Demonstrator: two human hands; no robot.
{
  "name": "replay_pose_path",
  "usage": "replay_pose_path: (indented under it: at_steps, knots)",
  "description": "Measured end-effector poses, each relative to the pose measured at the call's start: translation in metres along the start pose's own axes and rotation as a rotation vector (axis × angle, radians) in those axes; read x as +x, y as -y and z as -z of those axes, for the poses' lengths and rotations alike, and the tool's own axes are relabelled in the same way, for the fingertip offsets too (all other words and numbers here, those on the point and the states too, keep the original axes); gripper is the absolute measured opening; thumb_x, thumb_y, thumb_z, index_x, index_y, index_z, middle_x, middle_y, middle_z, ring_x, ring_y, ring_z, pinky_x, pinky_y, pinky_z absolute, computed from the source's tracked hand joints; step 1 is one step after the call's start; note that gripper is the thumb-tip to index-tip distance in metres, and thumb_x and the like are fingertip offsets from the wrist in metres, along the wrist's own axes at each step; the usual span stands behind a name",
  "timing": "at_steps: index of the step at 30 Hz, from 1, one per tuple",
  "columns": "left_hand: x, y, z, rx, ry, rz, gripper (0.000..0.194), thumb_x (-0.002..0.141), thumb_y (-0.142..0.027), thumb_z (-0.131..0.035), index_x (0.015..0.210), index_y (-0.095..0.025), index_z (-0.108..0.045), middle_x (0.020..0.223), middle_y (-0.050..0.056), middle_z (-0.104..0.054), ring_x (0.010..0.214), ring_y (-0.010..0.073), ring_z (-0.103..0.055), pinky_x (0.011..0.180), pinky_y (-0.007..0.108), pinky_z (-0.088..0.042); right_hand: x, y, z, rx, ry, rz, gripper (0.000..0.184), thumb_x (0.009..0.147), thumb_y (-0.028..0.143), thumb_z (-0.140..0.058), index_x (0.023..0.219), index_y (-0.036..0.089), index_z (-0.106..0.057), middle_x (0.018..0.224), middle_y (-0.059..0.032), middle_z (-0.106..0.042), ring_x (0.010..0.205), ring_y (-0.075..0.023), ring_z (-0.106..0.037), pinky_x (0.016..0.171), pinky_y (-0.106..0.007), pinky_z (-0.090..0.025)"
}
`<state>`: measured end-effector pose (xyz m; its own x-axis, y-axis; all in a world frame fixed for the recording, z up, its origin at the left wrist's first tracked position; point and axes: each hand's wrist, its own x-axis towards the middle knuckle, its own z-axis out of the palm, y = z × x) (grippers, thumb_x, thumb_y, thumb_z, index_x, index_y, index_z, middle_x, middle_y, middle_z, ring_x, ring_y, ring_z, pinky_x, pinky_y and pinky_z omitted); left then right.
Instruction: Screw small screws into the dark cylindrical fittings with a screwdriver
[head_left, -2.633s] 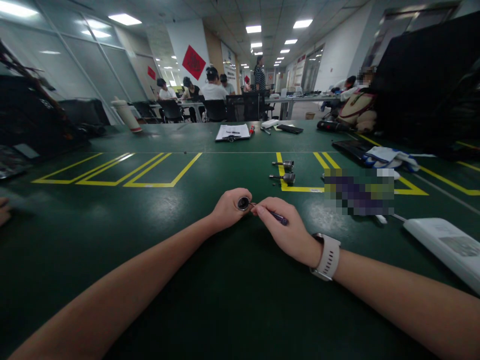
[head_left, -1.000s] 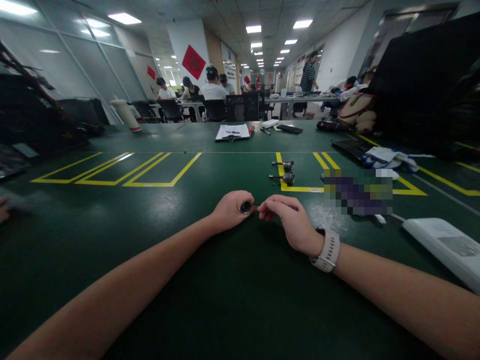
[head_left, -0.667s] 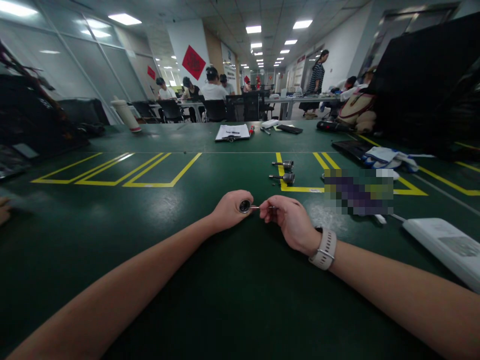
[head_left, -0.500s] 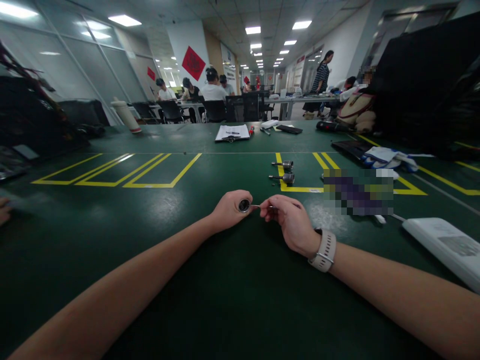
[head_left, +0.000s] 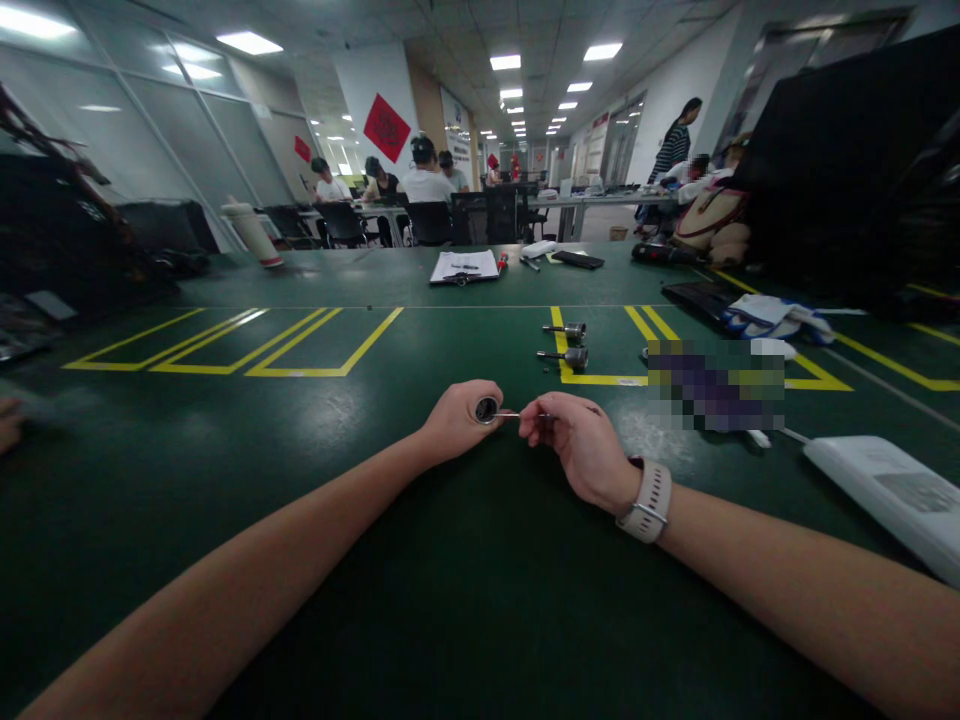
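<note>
My left hand (head_left: 459, 425) is closed around a hole saw (head_left: 486, 409), its round open end turned toward me and most of its body hidden in the fingers. From the right, my right hand (head_left: 574, 435) pinches a small screwdriver, with its thin metal shaft (head_left: 509, 414) reaching the side of the hole saw. The fingers cover the screwdriver's handle, and its tip is hidden at the left hand. Beyond my hands, two more hole saws, a farther one (head_left: 575, 331) and a nearer one (head_left: 574, 357), lie on the green table (head_left: 420, 560) with their shanks pointing left.
Yellow tape (head_left: 300, 373) marks areas on the table. Farther back lie a clipboard (head_left: 463, 265) and a black flat object (head_left: 578, 259). Gloves (head_left: 776, 316) and a white power strip (head_left: 892, 485) are at right. Another person's hand (head_left: 9, 424) shows at the left edge.
The right hand has rolled over around the screwdriver, hiding the handle seen earlier. The hole saw stays in the left hand. A person in the background has walked to the right.
</note>
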<state>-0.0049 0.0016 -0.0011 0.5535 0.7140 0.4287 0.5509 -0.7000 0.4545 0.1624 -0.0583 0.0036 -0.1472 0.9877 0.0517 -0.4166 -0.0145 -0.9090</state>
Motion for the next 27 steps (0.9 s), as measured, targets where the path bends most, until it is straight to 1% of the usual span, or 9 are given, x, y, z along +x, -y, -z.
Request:
replay_pose_path:
  at_steps: [2, 5, 9, 16, 19, 22, 24, 27]
  knots:
    - [0.0, 0.0, 0.0, -0.01, -0.008, 0.005, 0.01, 0.071, -0.02, -0.056, 0.065, -0.016, -0.049, 0.061, -0.003, -0.048, 0.056, 0.0095, -0.045, 0.052, 0.021, -0.036, 0.0, 0.0, -0.001, 0.034, 0.019, -0.038, 0.021, 0.077, 0.026, -0.053, 0.065, 0.014, -0.066, 0.063, -0.003, -0.061, 0.059, -0.0122, -0.052, 0.058, -0.027, -0.039]
    - [0.0, 0.0, -0.001, -0.021, -0.01, -0.005, 0.011, 0.072, -0.022, -0.056, 0.065, -0.015, -0.05, 0.061, -0.003, -0.049, 0.056, 0.0095, -0.046, 0.052, 0.021, -0.036, -0.001, 0.002, -0.002, 0.048, 0.059, -0.049, 0.021, 0.078, 0.027, -0.054, 0.068, 0.014, -0.066, 0.069, -0.0042, -0.064, 0.063, -0.0129, -0.054, 0.062, -0.028, -0.04]
    - [0.0, -0.001, -0.001, -0.012, -0.018, -0.001, 0.013, 0.074, -0.024, -0.055, 0.066, -0.015, -0.052, 0.062, -0.002, -0.051, 0.056, 0.0096, -0.047, 0.052, 0.021, -0.036, -0.002, 0.004, -0.003, 0.023, 0.045, 0.005, 0.02, 0.079, 0.028, -0.054, 0.071, 0.015, -0.066, 0.072, -0.0038, -0.065, 0.066, -0.0136, -0.055, 0.065, -0.029, -0.041]
    - [0.001, -0.002, 0.001, 0.002, -0.026, 0.015, 0.016, 0.074, -0.029, -0.057, 0.066, -0.015, -0.052, 0.061, -0.002, -0.052, 0.056, 0.0097, -0.047, 0.051, 0.021, -0.037, -0.004, 0.002, -0.002, -0.075, 0.017, 0.102, 0.02, 0.08, 0.027, -0.051, 0.071, 0.017, -0.066, 0.07, -0.003, -0.063, 0.066, -0.0142, -0.055, 0.063, -0.029, -0.042]
    - [0.001, -0.002, 0.001, 0.007, -0.022, 0.016, 0.016, 0.074, -0.029, -0.057, 0.068, -0.015, -0.053, 0.062, -0.001, -0.053, 0.057, 0.0102, -0.048, 0.052, 0.021, -0.037, -0.005, 0.001, -0.001, -0.173, 0.047, 0.169, 0.02, 0.083, 0.026, -0.049, 0.075, 0.018, -0.066, 0.073, -0.0029, -0.063, 0.07, -0.0151, -0.056, 0.066, -0.029, -0.043]
    - [0.0, -0.001, 0.0, 0.012, -0.015, 0.012, 0.015, 0.074, -0.028, -0.057, 0.067, -0.015, -0.053, 0.062, -0.002, -0.054, 0.057, 0.0103, -0.049, 0.052, 0.021, -0.038, -0.008, 0.003, -0.003, -0.335, 0.084, 0.249, 0.02, 0.085, 0.026, -0.048, 0.078, 0.019, -0.066, 0.075, -0.0021, -0.062, 0.075, -0.0157, -0.057, 0.07, -0.031, -0.044]
    - [0.0, 0.0, 0.0, 0.012, -0.015, 0.002, 0.014, 0.074, -0.027, -0.057, 0.067, -0.015, -0.053, 0.062, -0.002, -0.054, 0.058, 0.0103, -0.049, 0.053, 0.021, -0.038, -0.012, 0.006, -0.006, -0.445, 0.08, 0.282, 0.02, 0.085, 0.026, -0.048, 0.078, 0.019, -0.066, 0.076, -0.0018, -0.061, 0.077, -0.0162, -0.057, 0.073, -0.032, -0.044]
    - [0.0, 0.0, 0.0, 0.013, -0.016, -0.021, 0.014, 0.074, -0.027, -0.057, 0.067, -0.015, -0.053, 0.062, -0.002, -0.053, 0.058, 0.0103, -0.05, 0.053, 0.021, -0.038, -0.014, 0.009, -0.009, -0.54, 0.046, 0.283, 0.02, 0.085, 0.025, -0.048, 0.078, 0.019, -0.066, 0.077, -0.0024, -0.061, 0.079, -0.0174, -0.057, 0.075, -0.033, -0.043]
